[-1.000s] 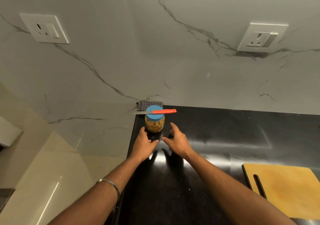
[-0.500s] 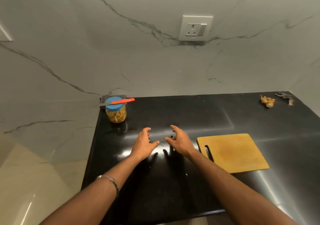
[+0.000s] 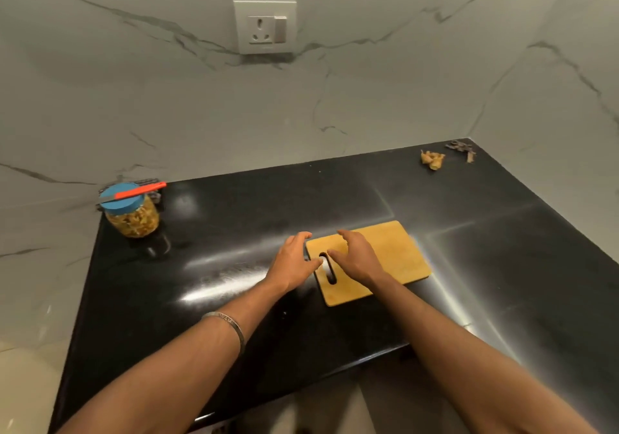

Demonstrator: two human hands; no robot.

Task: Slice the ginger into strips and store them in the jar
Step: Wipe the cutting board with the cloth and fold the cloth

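black counter [image 3: 234,299] fills the corner, with pale marble walls behind it and a socket [image 3: 264,26] up on the back wall

both hands are out over the near left end of the board [image 3: 395,259]. left hand [image 3: 293,264] sits at the board's left edge, fingers loose and spread, holding nothing. right hand [image 3: 356,256] is above the board by its slot, fingers loose too, holding nothing. i cannot tell if they touch the board or just float over it

ginger [image 3: 432,159] lies far off, up and to the right of the hands, in the back right corner by the wall. some dark bits [image 3: 462,150] lie just beside it. right hand is the nearer one to it, so that arm looks best for the reach. the lump is small and knobbly, and its long way is too small to tell from here

jar [image 3: 134,217] stands at the back left, well apart from the ginger, on the other side of the hands. it looks full of yellow strips, and its blue lid [image 3: 120,196] is on. knife [image 3: 134,192] lies flat on top of the lid, red handle pointing right, blade pointing left past the lid's edge. left hand is the nearer one to the knife

so one thing is on each side: ginger to the right, knife and jar to the left, board in the middle
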